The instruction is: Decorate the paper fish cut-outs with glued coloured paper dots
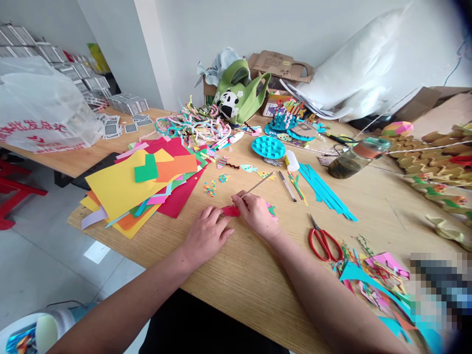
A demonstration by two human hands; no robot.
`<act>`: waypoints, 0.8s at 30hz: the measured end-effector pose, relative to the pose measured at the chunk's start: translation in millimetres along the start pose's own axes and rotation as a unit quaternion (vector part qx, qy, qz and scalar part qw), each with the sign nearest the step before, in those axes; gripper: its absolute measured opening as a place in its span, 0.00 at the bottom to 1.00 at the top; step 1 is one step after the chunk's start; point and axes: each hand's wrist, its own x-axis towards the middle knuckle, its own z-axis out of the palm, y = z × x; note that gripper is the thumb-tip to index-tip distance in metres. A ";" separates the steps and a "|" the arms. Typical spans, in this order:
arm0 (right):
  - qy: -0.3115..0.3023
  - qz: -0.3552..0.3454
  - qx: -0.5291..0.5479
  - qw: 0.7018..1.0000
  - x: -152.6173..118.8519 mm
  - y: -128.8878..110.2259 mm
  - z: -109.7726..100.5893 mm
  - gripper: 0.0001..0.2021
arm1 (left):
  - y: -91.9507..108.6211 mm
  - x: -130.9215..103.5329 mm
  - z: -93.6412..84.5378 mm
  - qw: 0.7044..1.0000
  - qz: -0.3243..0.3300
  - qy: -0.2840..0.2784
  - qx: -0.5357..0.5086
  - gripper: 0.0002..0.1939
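Red piece (231, 211): sm., deep pinkish-red, roughly oval, surface uneven; lies on the wood tabletop (250, 255) btwn both hands, R end partly hidden. L hand (208, 231) has fingertips at its L edge, thumb apart from the fingers. R hand (254, 211) is clamped on a thin stick (258, 183), fingertips together, stick slanting up & away to the R. Pink-&-green piece (272, 210) shows just beyond R hand, mostly covered; can't tell if it's joined to the red one.

Counts: 1 red piece, 1 stick, 3 fish cutouts (249, 168) in a row past the hands, 1 pen (287, 187), 1 white tube (291, 161), 1 blue disc (268, 147) lying separately, 1 pr red-handled scissors (325, 244) R of R hand, 1 jar (354, 160), 1 green panda bag (239, 93). Paper sheets (114, 184) piled at L, overlapping, can't count; same w/ blue strips (324, 191).
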 end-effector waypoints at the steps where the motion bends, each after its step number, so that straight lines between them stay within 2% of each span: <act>1: -0.002 -0.002 0.005 1.000 -0.2 -0.1 0.9 0.16 | -0.3 -0.1 0.4 1.000 0.001 0.002 0.000 0.12; 11: -0.030 -0.016 0.028 0.999 -1.4 -7.8 -0.2 0.20 | -0.2 -0.6 1.3 1.000 0.007 0.001 0.009 0.12; 16: -0.025 -0.014 0.014 0.999 -1.4 -5.4 -1.5 0.22 | -0.8 -0.7 1.5 1.000 0.005 0.009 -0.001 0.11; 24: -0.014 0.014 -0.006 1.000 -0.3 1.6 -4.0 0.19 | -0.7 0.0 0.4 1.000 -0.001 -0.002 0.001 0.12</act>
